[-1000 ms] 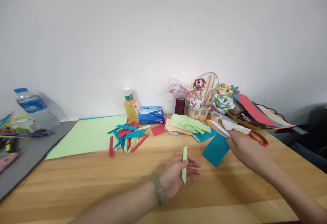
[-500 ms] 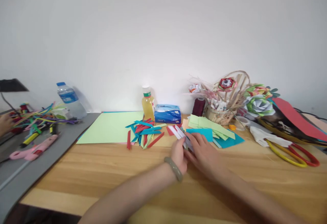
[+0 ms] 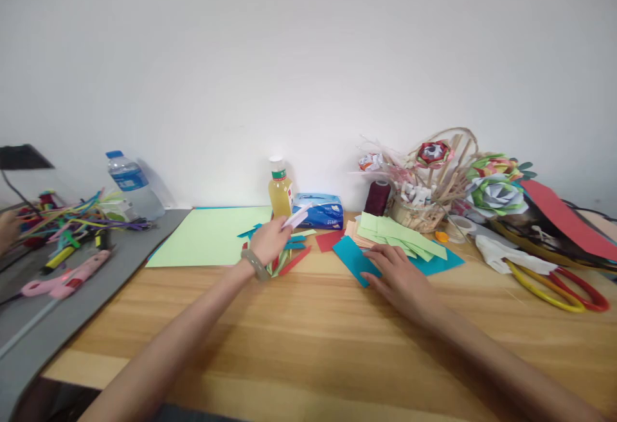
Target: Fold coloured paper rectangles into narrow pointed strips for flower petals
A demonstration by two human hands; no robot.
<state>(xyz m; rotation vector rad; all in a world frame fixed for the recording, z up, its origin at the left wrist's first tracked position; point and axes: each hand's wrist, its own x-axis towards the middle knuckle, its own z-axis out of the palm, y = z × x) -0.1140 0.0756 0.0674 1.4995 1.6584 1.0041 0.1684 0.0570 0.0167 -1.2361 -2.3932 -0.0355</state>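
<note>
My left hand (image 3: pixel 270 241) is raised over a heap of folded red, teal and green paper strips (image 3: pixel 284 252) and pinches a folded white paper strip (image 3: pixel 296 218) between its fingers. A pale bracelet sits on that wrist. My right hand (image 3: pixel 398 273) lies flat on the wooden table (image 3: pixel 308 338), its fingertips on the edge of a teal paper rectangle (image 3: pixel 353 258). Just beyond it is a stack of light green and peach paper pieces (image 3: pixel 400 234).
A large light green sheet (image 3: pixel 207 236), a juice bottle (image 3: pixel 280 189), a tissue pack (image 3: pixel 321 210) and a thread spool (image 3: pixel 377 197) stand at the back. A basket of paper flowers (image 3: pixel 424 200) and scissors (image 3: pixel 554 281) are right. Left: grey mat (image 3: pixel 58 306), water bottle (image 3: pixel 130 184), pink glue gun (image 3: pixel 62 281), another person's hand (image 3: pixel 7 232).
My hands have parted. The left carried the white strip leftward over the strip heap; the right stayed near the middle and now rests on the teal rectangle.
</note>
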